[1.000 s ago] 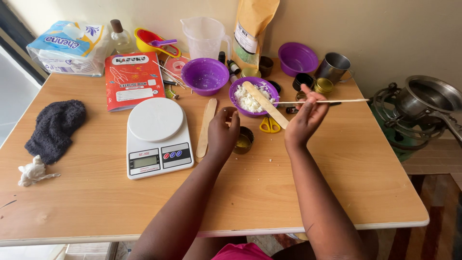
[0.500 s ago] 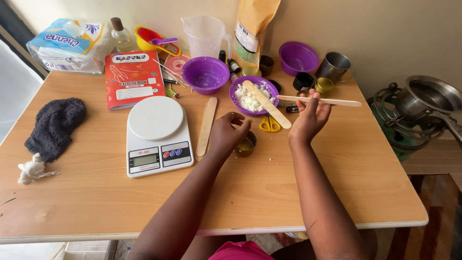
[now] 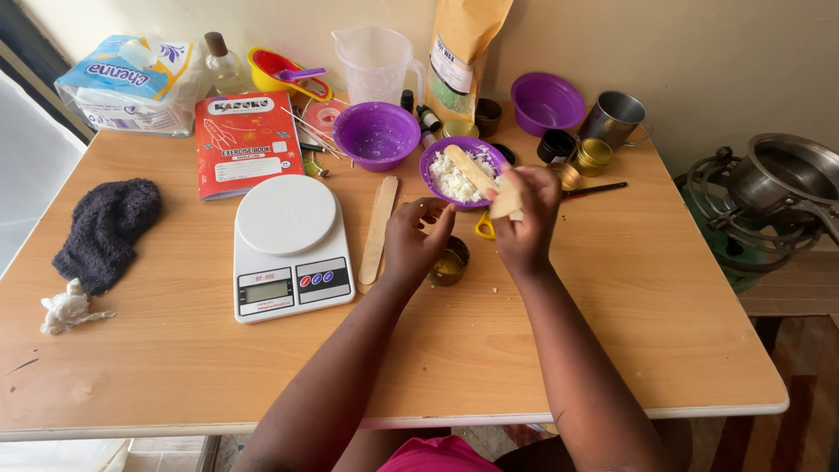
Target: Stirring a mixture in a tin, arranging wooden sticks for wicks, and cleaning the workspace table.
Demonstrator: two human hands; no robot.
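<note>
My right hand point(image 3: 526, 229) is closed on a flat wooden stick point(image 3: 505, 204), held just in front of a purple bowl point(image 3: 437, 156) of white flakes. A second wooden stick point(image 3: 466, 163) lies across that bowl. My left hand point(image 3: 412, 240) hovers with its fingertips pinched together over a small round tin point(image 3: 452, 263) with yellow stuff inside. Whether anything is between those fingers is too small to tell. The two hands are close together above the tin.
A white kitchen scale point(image 3: 288, 232) and a third flat stick point(image 3: 378, 229) lie left of my hands, yellow scissors point(image 3: 482, 230) under my right hand. Behind are an empty purple bowl point(image 3: 377, 135), red exercise book point(image 3: 247, 144), clear jug point(image 3: 376, 61), metal cup point(image 3: 616, 118) and gold tins point(image 3: 594, 153). A stove with a pot point(image 3: 773, 188) stands off the right edge.
My right hand has swung the wooden stick from the right, out over the table, in toward the bowl and my left hand. My left hand has lowered its fingers over the tin.
</note>
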